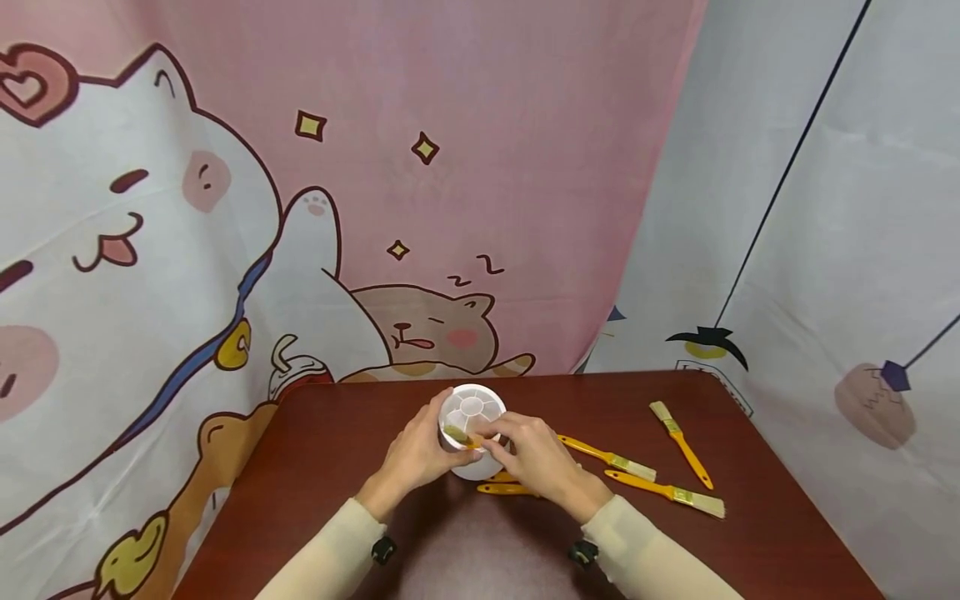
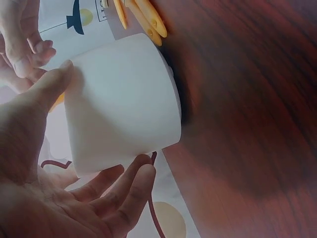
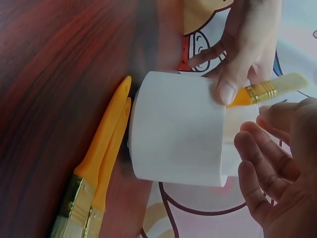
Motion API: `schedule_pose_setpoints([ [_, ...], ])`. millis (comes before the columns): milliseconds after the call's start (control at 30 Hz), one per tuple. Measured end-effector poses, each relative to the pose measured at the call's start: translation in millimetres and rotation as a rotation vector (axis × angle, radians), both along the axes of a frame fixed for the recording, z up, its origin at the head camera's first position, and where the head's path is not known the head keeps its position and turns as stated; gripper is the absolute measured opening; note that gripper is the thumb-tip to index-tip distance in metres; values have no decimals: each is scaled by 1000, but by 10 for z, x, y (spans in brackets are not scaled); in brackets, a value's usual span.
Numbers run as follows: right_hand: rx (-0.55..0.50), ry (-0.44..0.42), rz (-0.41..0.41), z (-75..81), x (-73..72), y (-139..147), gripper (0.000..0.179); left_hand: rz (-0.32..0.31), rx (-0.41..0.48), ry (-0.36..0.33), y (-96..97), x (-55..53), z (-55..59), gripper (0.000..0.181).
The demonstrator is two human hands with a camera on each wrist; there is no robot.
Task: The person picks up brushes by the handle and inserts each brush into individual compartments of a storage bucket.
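A white round pot (image 1: pixel 473 468) has a divided inside, with several compartments around a central one. My left hand (image 1: pixel 420 446) grips its wall, thumb (image 3: pixel 229 91) at the rim and fingers around the far side. A small paintbrush (image 3: pixel 262 90) with a yellow handle and pale bristles stands bristles-up at the rim, beside the left thumb; the lower handle is hidden by the pot. My right hand (image 1: pixel 542 458) is at the pot's right side, its fingertips close to the brush's metal band. In the right wrist view those fingers are loosely bent, with nothing visible gripped in them.
Two yellow-handled brushes (image 3: pixel 106 144) lie beside the pot, partly under the right hand in the head view. Farther right lie three more brushes, one (image 1: pixel 681 444) pointing away at the back. A cartoon-printed cloth (image 1: pixel 525 167) hangs behind the dark red table (image 1: pixel 337 433).
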State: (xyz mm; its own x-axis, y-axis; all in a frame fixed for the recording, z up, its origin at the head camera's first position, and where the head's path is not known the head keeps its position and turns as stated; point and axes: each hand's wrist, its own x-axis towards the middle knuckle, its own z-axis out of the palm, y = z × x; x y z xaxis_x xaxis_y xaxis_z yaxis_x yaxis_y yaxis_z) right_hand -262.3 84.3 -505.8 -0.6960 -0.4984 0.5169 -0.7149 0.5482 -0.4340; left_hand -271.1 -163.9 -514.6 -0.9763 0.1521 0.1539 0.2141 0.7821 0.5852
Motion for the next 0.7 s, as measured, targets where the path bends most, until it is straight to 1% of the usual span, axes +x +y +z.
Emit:
schedule_pose_setpoints([
  [100, -10, -12, -8, 9, 9, 63, 25, -6, 11, -5, -2, 3, -2, 123],
  [267, -18, 5, -29, 31, -1, 188, 22, -21, 32, -6, 0, -9, 14, 123],
  [433, -9, 19, -70, 72, 16, 326, 20, -22, 50, -12, -3, -18, 17, 123],
  [567, -2, 28, -106, 56, 29, 462, 17, -38, 75, -9, -11, -27, 3, 125],
  [700, -4, 46, -123, 41, 34, 616, 19, -52, 113, -10, -25, -35, -9, 128],
])
